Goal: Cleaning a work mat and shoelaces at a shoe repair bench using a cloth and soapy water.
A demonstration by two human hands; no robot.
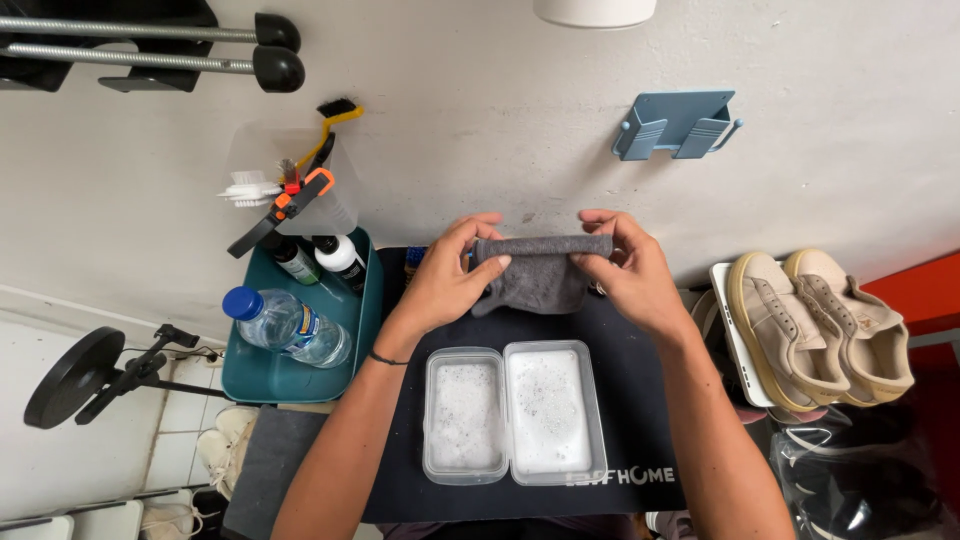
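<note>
A grey cloth (538, 268) is stretched between both hands above the far part of a black mat (640, 400). My left hand (447, 275) pinches the cloth's left end and my right hand (628, 268) pinches its right end. Nearer to me on the mat lies a clear plastic box (512, 410), opened flat, with foamy white liquid in both halves.
A teal tub (300, 385) at the left holds a water bottle (285, 327), two small bottles and a clear cup of brushes (290, 190). A pair of beige sneakers (815, 320) rests on a white board at the right. A blue wall holder (675, 125) hangs behind.
</note>
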